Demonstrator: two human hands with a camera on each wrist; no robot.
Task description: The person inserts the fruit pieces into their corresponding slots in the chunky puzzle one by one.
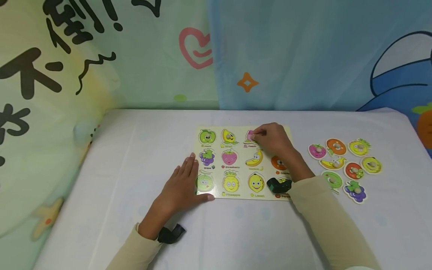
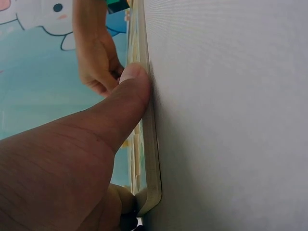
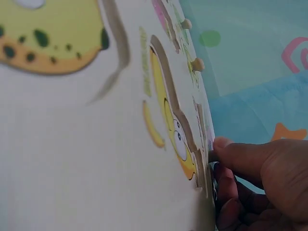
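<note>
A fruit puzzle board lies flat on the table, with fruit pictures in rows. My left hand rests along its left side with straight fingers, the thumb against the front edge. At the peach spot in the top row, my right hand pinches a pink peach puzzle piece, which the fingers partly cover. Beside it sit a green apple piece and a yellow fruit piece; wooden knobs stand up in that row. The banana recess shows its printed picture.
Several loose knobbed pieces lie right of the board, among them grapes, an orange and a banana. A white cloth covers the table. Printed curtains hang behind and at the left.
</note>
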